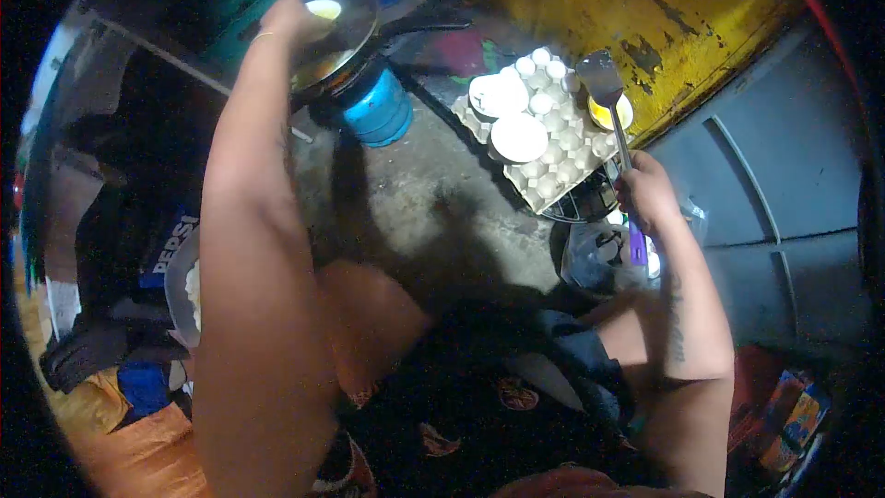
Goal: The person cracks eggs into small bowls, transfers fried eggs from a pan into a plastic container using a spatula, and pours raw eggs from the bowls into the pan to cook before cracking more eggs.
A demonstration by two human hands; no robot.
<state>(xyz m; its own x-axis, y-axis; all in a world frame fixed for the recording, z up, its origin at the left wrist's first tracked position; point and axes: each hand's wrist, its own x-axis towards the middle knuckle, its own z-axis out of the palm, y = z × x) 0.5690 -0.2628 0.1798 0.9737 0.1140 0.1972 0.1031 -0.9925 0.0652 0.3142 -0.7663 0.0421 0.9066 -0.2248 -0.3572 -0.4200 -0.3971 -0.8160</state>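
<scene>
My left hand (288, 20) is closed at the edge of a dark, shiny round lid (358, 20), tilted over a frying pan (318, 85); its fingertips are partly hidden. A bright whitish-yellow oval shows on the lid. The pan's black handle points right, and beneath it stands a blue gas burner (380, 111). My right hand (645, 192) grips a spatula (602, 81) with a purple handle, its dark wide blade raised. Behind the blade sits a bowl (622, 116) with yellow inside.
A cardboard egg tray (551, 171) carries several white eggs (541, 57) and two white bowls (519, 137). Below it are a black wire rack (590, 198) and a clear plastic bag (595, 258). A yellow wall (682, 46) and grey panel (728, 194) bound the right side.
</scene>
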